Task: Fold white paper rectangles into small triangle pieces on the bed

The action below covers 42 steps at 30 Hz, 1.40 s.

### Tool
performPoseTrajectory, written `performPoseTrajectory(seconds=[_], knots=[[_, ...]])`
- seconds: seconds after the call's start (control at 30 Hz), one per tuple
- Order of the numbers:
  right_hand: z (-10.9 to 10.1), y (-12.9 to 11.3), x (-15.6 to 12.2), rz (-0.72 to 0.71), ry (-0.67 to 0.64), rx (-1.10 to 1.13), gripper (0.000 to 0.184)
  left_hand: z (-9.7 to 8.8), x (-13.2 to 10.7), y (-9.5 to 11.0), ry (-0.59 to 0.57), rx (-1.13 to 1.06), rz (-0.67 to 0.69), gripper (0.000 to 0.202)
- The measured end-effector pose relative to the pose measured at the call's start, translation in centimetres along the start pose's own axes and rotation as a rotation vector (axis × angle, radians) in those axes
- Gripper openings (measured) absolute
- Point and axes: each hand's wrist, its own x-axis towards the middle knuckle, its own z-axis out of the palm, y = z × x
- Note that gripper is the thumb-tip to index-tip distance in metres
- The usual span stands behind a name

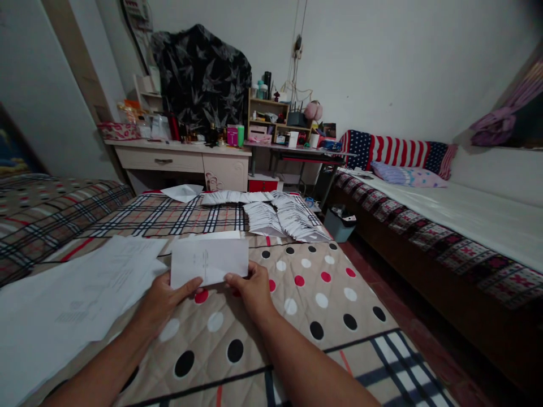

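A folded white sheet of paper (223, 257) with faint print is held up over the bed between both hands. My left hand (163, 297) grips its lower left corner, thumb across the front. My right hand (254, 288) pinches the lower right edge, thumb in front and fingers behind. Just behind it, another white paper (229, 234) lies on the bedspread. To the left spreads a pile of flat printed sheets (97, 282). Farther back, rows of folded papers (292, 217) lie overlapping, and a loose white paper (183, 193) rests left of them.
The dotted and plaid bedspread (297, 305) covers the bed under the papers. A cluttered white dresser (165, 161) and a desk (297, 148) stand beyond it. Right of the bed are a grey bin (339, 226) and a second bed (466, 209), across a narrow strip of floor.
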Motion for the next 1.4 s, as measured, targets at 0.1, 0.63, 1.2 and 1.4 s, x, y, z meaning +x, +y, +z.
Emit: performPoseTrajectory(seconds=[0.1, 0.63, 1.2, 1.4], knots=[[0.1, -0.1, -0.1, -0.018, -0.019, 0.045, 0.025, 0.0, -0.1, 0.0, -0.096, -0.085, -0.033, 0.039], [0.4, 0.3, -0.5, -0.006, -0.19, 0.156, 0.025, 0.2, -0.7, 0.7, -0.226, 0.014, 0.086, 0.03], [-0.3, 0.6, -0.1, -0.018, 0.073, -0.08, 0.015, 0.4, -1.3, 2.8, -0.051, 0.132, -0.045, 0.031], [-0.2, 0.3, -0.1, 0.019, 0.06, 0.037, 0.027, 0.4, -1.3, 2.9, -0.045, 0.101, -0.045, 0.03]])
